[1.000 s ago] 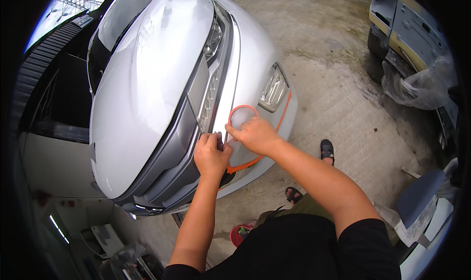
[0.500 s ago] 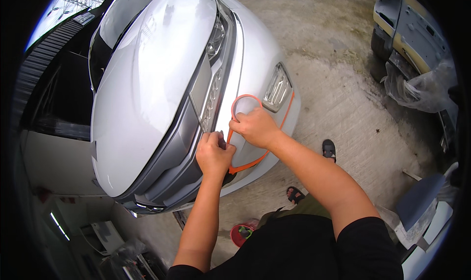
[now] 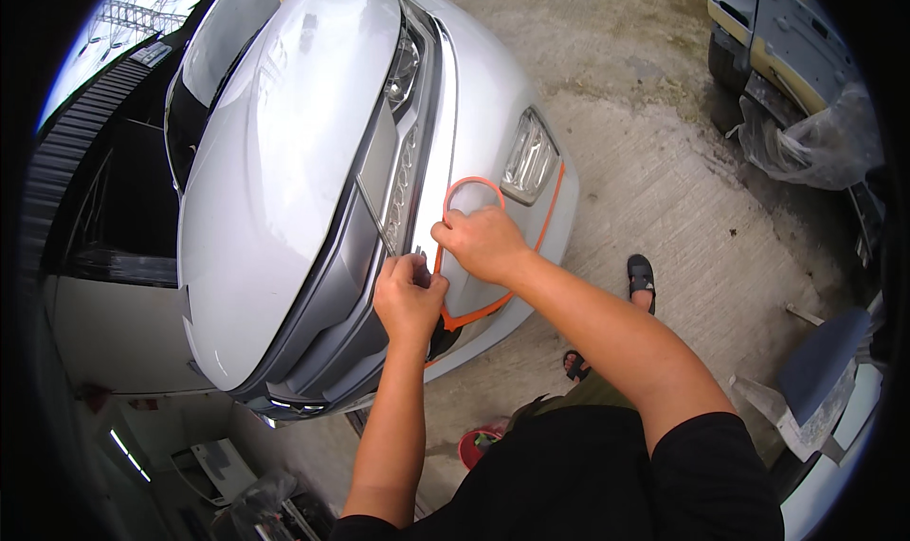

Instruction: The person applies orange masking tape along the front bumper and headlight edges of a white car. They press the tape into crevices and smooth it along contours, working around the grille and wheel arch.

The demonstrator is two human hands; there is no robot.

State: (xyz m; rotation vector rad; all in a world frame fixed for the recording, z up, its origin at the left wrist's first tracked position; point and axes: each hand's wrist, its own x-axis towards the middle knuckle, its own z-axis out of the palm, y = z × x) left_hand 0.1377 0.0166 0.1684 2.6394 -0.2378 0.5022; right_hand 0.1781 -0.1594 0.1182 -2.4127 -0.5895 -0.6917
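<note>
- Right hand (image 3: 482, 244) has its fingers closed on the near rim of a roll of orange masking tape (image 3: 474, 179), so the roll sits just past those fingertips, right over the bumper.
- Left hand (image 3: 409, 299) has thumb and fingers curled close together at the bumper's edge by the grille (image 3: 327, 299). Something small and dark shows between them, can't tell what, or whether they're really gripping it.
- Short orange stretch runs from the roll down toward the left fingertips.
- Surface under the fingers is a glossy silver front bumper (image 3: 502, 76), curved and reflective. An orange tape line (image 3: 479, 311) is stuck on it, starting just right of the left fingers, bending round and climbing past the right ones.
- Fog lamp (image 3: 530, 162) is beyond the right fingers and a bit to the right; headlight (image 3: 403, 76) is farther beyond, up and left. The shiny hood (image 3: 284, 114) fills the space left of both hands.
- Floor right of the fingers is rough, stained concrete (image 3: 645, 152).
- Far right of them: a stripped vehicle body (image 3: 801, 38) with clear plastic sheeting (image 3: 820, 147).
- Well below the left fingers: red bucket (image 3: 467, 449), plus a loose car door (image 3: 216, 470) and lit tube light (image 3: 130, 454) off in the dim left corner.
</note>
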